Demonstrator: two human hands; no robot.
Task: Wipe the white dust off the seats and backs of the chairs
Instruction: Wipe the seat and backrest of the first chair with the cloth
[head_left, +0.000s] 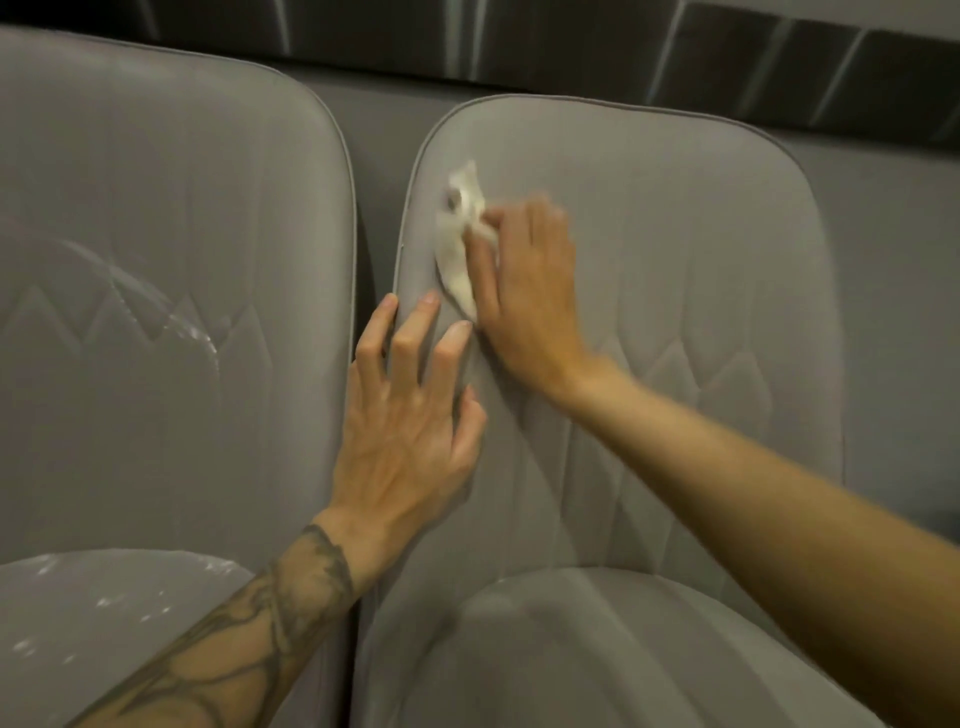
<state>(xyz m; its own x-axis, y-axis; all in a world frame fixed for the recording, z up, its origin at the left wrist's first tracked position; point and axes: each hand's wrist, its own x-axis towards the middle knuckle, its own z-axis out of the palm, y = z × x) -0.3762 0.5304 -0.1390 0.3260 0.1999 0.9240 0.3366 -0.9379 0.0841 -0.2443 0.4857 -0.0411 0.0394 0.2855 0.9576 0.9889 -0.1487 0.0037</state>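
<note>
Right hand pinches a white cloth against the right chair's back; left hand splayed beside.

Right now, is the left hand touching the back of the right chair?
Touching. The head view shows the left hand spread flat on the right chair's back, fingers pressed near its left edge, with no gap showing.

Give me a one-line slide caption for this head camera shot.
Right hand wipes grey chair back with crumpled white cloth; left hand braces its edge.
</note>
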